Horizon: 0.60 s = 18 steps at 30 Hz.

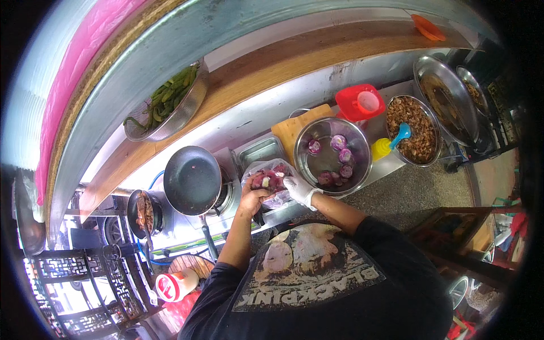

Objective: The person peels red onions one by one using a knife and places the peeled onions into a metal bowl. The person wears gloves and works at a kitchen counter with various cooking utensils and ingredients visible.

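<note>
My left hand [254,194], bare, grips the left side of a clear plastic bag [278,200] holding dark purple-red vegetable pieces [271,179] with pale spots. At the bag's right edge is my right hand [300,192] in a thin white glove; its fingers are closed on the bag, and what lies under them is partly hidden. Just right of the bag stands a wide steel bowl [325,159] with several purple vegetables, apparently peeled red onions [338,142]. Behind the bag sits a shallow rectangular metal tray [262,152].
A frying pan [192,180] rests on the stove at left, beside a smaller pan [144,214] with food. A wooden board [302,123], red container [360,103], yellow bottle [381,148] and bowl of chopped food [414,127] surround the steel bowl. A strainer of green peppers [170,100] occupies the shelf.
</note>
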Each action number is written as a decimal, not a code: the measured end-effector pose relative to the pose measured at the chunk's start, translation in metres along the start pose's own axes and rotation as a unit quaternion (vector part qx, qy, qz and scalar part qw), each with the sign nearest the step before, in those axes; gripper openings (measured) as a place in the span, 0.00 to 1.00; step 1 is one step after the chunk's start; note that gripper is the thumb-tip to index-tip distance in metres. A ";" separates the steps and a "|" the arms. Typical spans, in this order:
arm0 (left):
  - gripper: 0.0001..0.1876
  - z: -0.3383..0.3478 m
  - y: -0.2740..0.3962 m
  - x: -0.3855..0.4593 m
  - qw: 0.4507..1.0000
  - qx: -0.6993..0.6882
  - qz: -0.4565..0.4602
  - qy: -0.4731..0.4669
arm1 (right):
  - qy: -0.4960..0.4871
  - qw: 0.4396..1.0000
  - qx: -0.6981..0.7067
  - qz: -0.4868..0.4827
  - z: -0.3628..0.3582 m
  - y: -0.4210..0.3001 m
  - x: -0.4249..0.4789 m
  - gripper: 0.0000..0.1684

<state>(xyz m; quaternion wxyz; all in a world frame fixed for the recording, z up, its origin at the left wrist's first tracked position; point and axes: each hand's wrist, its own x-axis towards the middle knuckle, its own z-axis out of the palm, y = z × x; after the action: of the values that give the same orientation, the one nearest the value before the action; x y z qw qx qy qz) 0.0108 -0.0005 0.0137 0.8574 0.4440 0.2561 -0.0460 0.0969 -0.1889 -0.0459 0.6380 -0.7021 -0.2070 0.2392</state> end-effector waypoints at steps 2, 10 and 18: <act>0.41 0.000 0.002 -0.001 1.000 0.004 0.000 -0.002 | 0.007 0.994 -0.073 -0.085 -0.002 -0.003 -0.003 0.24; 0.34 0.010 0.004 -0.007 1.000 0.021 0.021 -0.008 | 0.014 0.968 -0.229 -0.100 0.005 -0.024 -0.013 0.22; 0.31 0.014 0.002 -0.017 0.998 -0.049 0.036 -0.011 | -0.018 0.997 -0.060 -0.054 0.002 -0.017 -0.001 0.22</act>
<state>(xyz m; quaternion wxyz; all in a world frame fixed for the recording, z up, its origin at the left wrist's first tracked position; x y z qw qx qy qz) 0.0029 -0.0130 0.0300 0.8820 0.4101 0.2320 -0.0078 0.0949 -0.1858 -0.0290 0.6031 -0.7225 -0.2693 0.2043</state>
